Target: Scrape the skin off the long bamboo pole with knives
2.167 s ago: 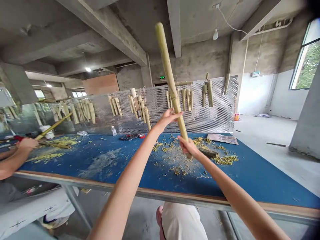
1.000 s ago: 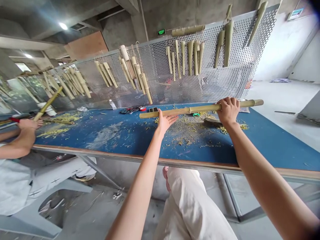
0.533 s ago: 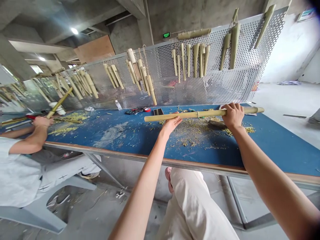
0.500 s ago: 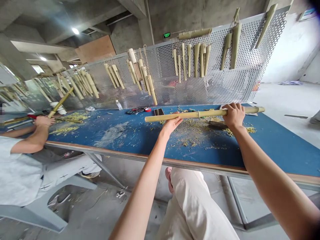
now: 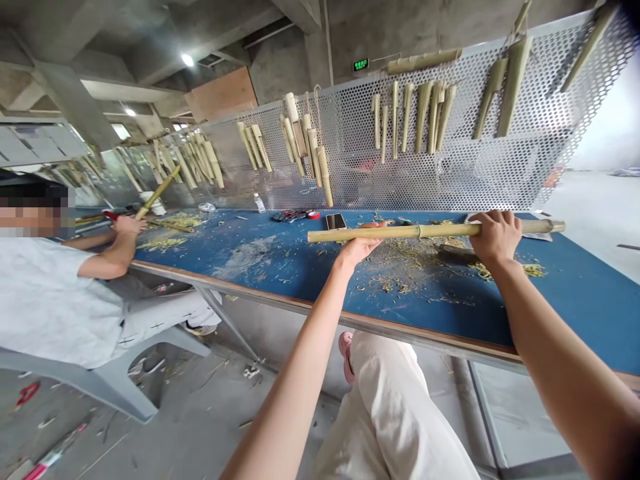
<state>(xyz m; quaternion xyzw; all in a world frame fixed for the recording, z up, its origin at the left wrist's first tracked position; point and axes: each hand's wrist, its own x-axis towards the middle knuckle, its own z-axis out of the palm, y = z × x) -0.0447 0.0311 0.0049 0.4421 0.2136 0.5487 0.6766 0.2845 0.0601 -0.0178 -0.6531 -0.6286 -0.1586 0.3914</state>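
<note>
A long pale bamboo pole (image 5: pixel 430 231) is held level above the blue table (image 5: pixel 280 263). My right hand (image 5: pixel 495 235) is wrapped round it near its right end. My left hand (image 5: pixel 361 245) supports it from below near the middle, palm up with fingers mostly extended against the pole. Bamboo shavings (image 5: pixel 400 267) lie scattered on the table under the pole. A dark tool (image 5: pixel 456 253) lies on the table just below my right hand.
A perforated metal panel (image 5: pixel 450 167) with several hanging bamboo pieces stands behind the table. A phone (image 5: pixel 335 221) and small tools lie near it. A seated person (image 5: pixel 55 293) at the left works on another bamboo stick (image 5: pixel 157 193). My legs are under the table edge.
The pole went from upright to level across the table about two seconds ago. Since then both hands have kept their hold, and my view has swung left, bringing the seated person further into view.
</note>
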